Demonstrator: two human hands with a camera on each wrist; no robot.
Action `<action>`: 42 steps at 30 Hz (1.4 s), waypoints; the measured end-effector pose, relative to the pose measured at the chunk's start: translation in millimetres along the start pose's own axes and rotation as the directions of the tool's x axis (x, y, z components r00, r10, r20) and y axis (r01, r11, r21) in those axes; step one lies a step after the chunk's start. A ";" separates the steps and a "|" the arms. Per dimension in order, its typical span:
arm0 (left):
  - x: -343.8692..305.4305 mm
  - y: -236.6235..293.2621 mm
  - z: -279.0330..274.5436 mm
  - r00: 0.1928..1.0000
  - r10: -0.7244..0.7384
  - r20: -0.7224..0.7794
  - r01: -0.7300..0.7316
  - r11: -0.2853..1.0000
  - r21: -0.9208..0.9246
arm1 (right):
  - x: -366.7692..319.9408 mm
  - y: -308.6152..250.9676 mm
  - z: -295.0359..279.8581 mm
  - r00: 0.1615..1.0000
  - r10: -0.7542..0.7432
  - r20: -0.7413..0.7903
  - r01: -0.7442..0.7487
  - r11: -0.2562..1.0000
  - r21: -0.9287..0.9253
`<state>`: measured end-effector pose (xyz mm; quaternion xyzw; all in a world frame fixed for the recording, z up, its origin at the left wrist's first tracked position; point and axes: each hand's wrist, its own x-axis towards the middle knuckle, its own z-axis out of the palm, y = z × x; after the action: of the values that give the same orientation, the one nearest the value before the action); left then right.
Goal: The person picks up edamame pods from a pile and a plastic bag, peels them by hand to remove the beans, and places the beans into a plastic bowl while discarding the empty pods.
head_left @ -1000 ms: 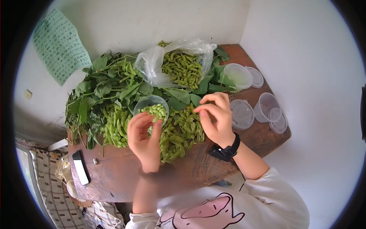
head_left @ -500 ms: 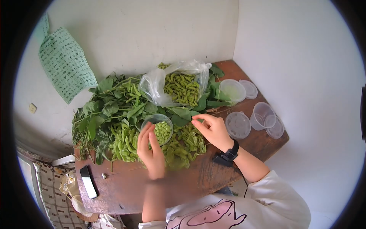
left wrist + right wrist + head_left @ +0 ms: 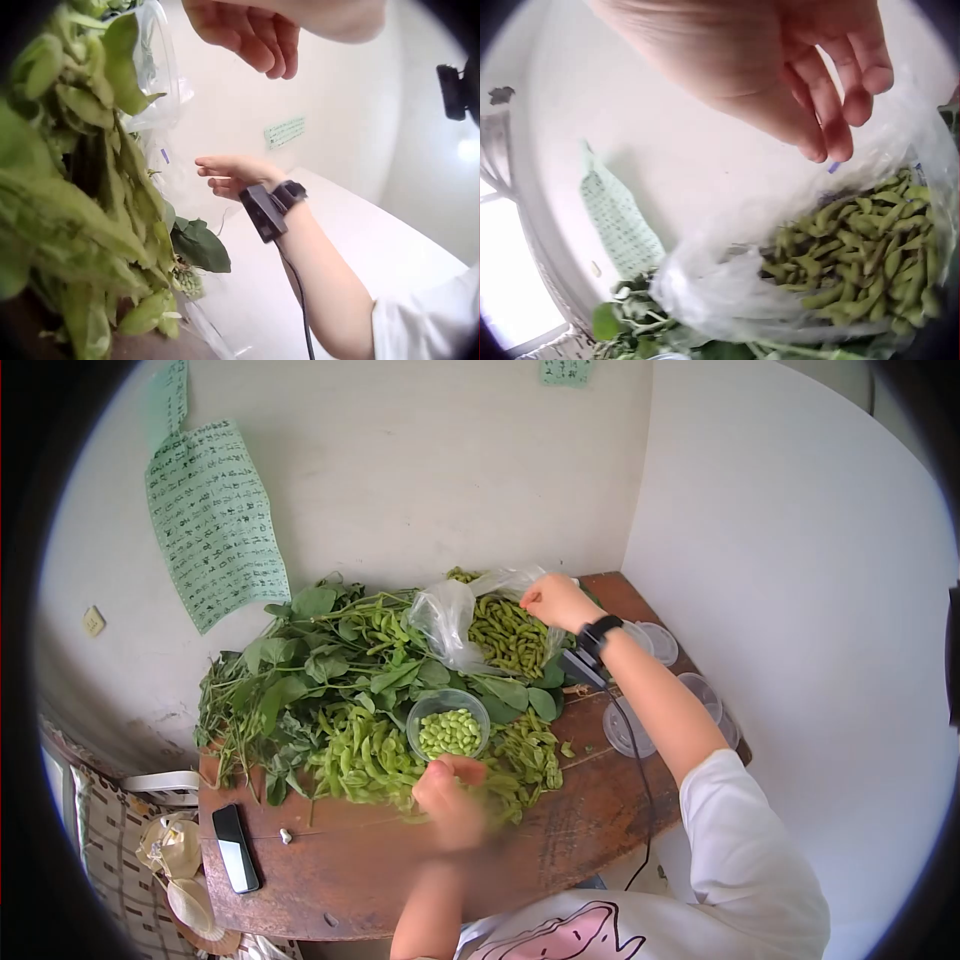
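Note:
My right hand (image 3: 558, 603) hangs over the clear plastic bag (image 3: 445, 625) of green soybean pods (image 3: 870, 262). In the right wrist view its thumb tip lies near the index fingertip, the other fingers hang loosely, and nothing shows between them. My left hand (image 3: 450, 800), blurred in the head view, is just in front of a clear plastic cup (image 3: 450, 701) holding shelled green beans (image 3: 450, 734). Its fingers are loosely bent and hold nothing in the left wrist view. Loose pods (image 3: 365, 760) lie left of the cup, and flattened pods (image 3: 530, 755) lie to its right.
Leafy bean stalks (image 3: 320, 650) cover the table's back left. Clear lids (image 3: 657, 643) and another plastic cup (image 3: 702, 698) stand at the right, partly behind my right arm. A phone (image 3: 235, 850) lies at the front left. A cable (image 3: 650, 810) trails from my right wrist.
My right hand has moved from beside the cup of beans up and back to over the bag of pods. My left hand has drawn back from over the cup towards me. The head view has shifted.

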<state>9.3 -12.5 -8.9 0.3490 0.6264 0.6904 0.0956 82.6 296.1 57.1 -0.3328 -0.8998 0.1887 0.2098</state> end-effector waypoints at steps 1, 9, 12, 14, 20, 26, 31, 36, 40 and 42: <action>-0.7 0.5 1.3 1.000 0.003 -0.006 -0.003 1.000 -0.005 | 17.4 12.1 11.4 1.000 -0.006 -0.001 0.006 1.000 -0.005; 3.3 -2.4 -3.3 1.000 -0.005 -0.006 0.005 1.000 -0.003 | 84.2 71.5 66.0 0.972 0.217 0.091 -0.166 0.905 -0.392; 3.6 2.7 -4.1 0.999 -0.009 0.040 0.011 0.999 -0.037 | 79.7 74.4 68.7 0.991 0.130 -0.025 -0.130 0.928 -0.350; 2.9 2.8 -4.5 0.999 0.002 0.048 0.000 0.999 -0.037 | 82.2 76.6 71.2 0.993 0.100 -0.062 -0.116 0.926 -0.358; 2.9 4.2 -5.5 0.996 0.025 0.090 -0.020 0.999 -0.049 | 74.5 61.6 67.9 0.997 0.067 0.033 -0.043 0.882 -0.469; 2.3 1.9 -3.7 0.994 0.013 0.112 -0.006 0.998 -0.065 | 68.7 33.5 39.0 0.933 0.244 0.264 -0.080 0.857 -0.509; 2.9 -2.5 -2.7 0.992 -0.005 0.124 0.014 0.997 -0.071 | 59.3 23.3 18.8 0.880 0.253 0.402 -0.126 0.941 -0.315; 2.0 -2.3 0.7 0.993 -0.039 0.112 0.050 0.994 -0.095 | 24.9 19.9 8.1 0.948 0.066 0.312 -0.146 0.959 0.243; 1.0 -1.9 3.7 0.990 -0.041 0.133 0.052 0.996 -0.075 | -3.4 3.8 5.1 0.949 0.168 0.267 -0.241 0.933 0.268; 0.9 -1.6 4.5 0.988 -0.042 0.148 0.052 0.996 -0.069 | -11.0 7.3 6.9 0.958 0.175 0.225 -0.234 0.935 0.266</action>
<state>10.8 -8.1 -10.2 0.3802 0.6003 0.6827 0.1704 90.5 292.4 45.1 -0.3702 -0.8389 0.3718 0.1449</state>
